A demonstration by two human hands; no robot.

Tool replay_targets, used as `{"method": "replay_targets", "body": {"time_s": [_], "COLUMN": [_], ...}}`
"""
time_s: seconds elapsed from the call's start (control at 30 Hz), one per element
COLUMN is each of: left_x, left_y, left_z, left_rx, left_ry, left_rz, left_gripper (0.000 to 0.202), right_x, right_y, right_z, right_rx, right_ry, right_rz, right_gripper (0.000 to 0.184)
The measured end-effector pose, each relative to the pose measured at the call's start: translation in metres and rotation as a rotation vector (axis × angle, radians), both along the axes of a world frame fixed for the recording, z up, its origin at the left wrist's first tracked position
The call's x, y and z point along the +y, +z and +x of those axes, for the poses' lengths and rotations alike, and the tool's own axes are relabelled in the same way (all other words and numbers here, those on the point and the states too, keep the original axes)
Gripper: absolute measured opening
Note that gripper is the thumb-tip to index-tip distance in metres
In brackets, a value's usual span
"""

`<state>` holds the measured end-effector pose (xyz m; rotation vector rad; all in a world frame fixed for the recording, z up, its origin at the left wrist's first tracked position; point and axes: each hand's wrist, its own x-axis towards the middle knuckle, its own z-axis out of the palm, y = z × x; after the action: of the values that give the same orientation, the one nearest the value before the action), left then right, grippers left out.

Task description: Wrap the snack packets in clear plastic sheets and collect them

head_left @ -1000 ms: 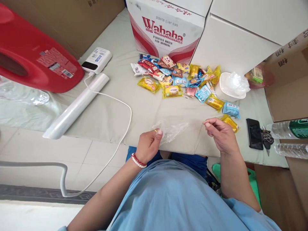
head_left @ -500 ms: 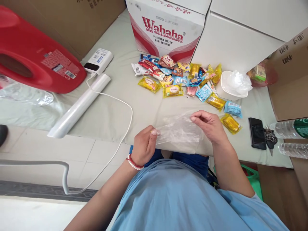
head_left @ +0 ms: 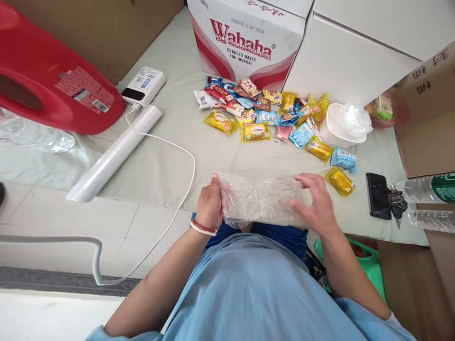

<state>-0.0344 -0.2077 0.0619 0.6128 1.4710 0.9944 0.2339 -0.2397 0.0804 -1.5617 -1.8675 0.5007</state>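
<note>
A crumpled clear plastic bag (head_left: 259,201) stretches sideways in front of my body, near the front edge of the covered surface. My left hand (head_left: 210,201) grips its left end, with the thumb upward and the fingers partly seen through the film. At the bag's right end is my right hand (head_left: 316,203), its thumb and fingers apart and slightly blurred; whether the fingertips touch the film I cannot tell. Beyond the bag lies a pile of small wrapped snacks (head_left: 256,105) in yellow, blue, red and white packets.
Behind the snacks stands a Wahaha carton (head_left: 245,47). A white tub (head_left: 330,125) with crumpled plastic sits right of them, and a black phone (head_left: 379,195) with keys lies further right. At left are a plastic roll (head_left: 115,154), a cabled white device (head_left: 144,86) and a red jug (head_left: 60,71).
The bag has been spread wider and now covers part of my left hand's fingers. My right hand has opened from its pinch and moved slightly right.
</note>
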Motion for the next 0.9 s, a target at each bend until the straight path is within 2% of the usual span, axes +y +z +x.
{"method": "replay_targets", "body": {"time_s": [0.07, 0.1, 0.13, 0.2, 0.27, 0.33, 0.4, 0.5, 0.57, 0.63, 0.7, 0.73, 0.77, 0.8, 0.83, 0.9], "left_x": [0.0, 0.001, 0.001, 0.001, 0.006, 0.016, 0.035, 0.07, 0.087, 0.092, 0.08, 0.069, 0.057, 0.044, 0.032, 0.014], "left_y": [0.003, 0.005, 0.006, 0.009, 0.013, 0.02, 0.029, 0.038, 0.04, 0.04, 0.038, 0.037, 0.035, 0.032, 0.028, 0.016], "left_z": [0.007, 0.009, 0.01, 0.007, -0.004, -0.022, -0.042, -0.064, -0.068, -0.063, -0.05, -0.041, -0.032, -0.023, -0.015, -0.005], "left_rx": [-0.034, -0.048, -0.053, -0.048, -0.023, 0.025, 0.093, 0.273, 0.495, 0.761, 0.965, 1.023, 1.049, 1.071, 1.069, 1.014], "left_ry": [-0.019, -0.029, -0.038, -0.079, -0.196, -0.386, -0.544, -0.608, -0.537, -0.333, -0.116, -0.063, -0.074, -0.12, -0.229, -0.643], "left_rz": [-0.005, -0.008, -0.01, 0.001, 0.024, 0.035, 0.028, 0.129, 0.291, 0.448, 0.582, 0.648, 0.735, 0.819, 0.888, 0.976], "left_gripper": [0.068, 0.069, 0.07, 0.071, 0.071, 0.07, 0.064, 0.045, 0.03, 0.028, 0.022, 0.016, 0.016, 0.019, 0.019, 0.017], "right_x": [-0.011, -0.015, -0.018, -0.018, -0.014, -0.006, 0.005, 0.021, 0.03, 0.037, 0.041, 0.042, 0.042, 0.042, 0.042, 0.045], "right_y": [0.0, -0.003, -0.006, -0.011, -0.009, 0.001, 0.013, 0.023, 0.017, 0.005, -0.01, -0.016, -0.022, -0.026, -0.028, -0.031], "right_z": [-0.029, -0.041, -0.049, -0.056, -0.048, -0.033, -0.018, -0.006, -0.007, -0.012, -0.019, -0.022, -0.025, -0.026, -0.026, -0.023], "right_rx": [-0.057, -0.072, -0.067, 0.002, 0.159, 0.396, 0.65, 0.872, 0.902, 0.878, 0.83, 0.806, 0.787, 0.773, 0.762, 0.737], "right_ry": [0.239, 0.296, 0.305, 0.219, 0.095, 0.01, -0.053, -0.125, -0.177, -0.244, -0.304, -0.321, -0.33, -0.332, -0.329, -0.327], "right_rz": [0.023, 0.029, 0.039, 0.049, -0.01, -0.187, -0.431, -0.671, -0.696, -0.68, -0.645, -0.622, -0.598, -0.577, -0.559, -0.527], "right_gripper": [0.086, 0.087, 0.077, 0.041, 0.021, 0.022, 0.034, 0.047, 0.052, 0.055, 0.054, 0.053, 0.052, 0.051, 0.051, 0.052]}}
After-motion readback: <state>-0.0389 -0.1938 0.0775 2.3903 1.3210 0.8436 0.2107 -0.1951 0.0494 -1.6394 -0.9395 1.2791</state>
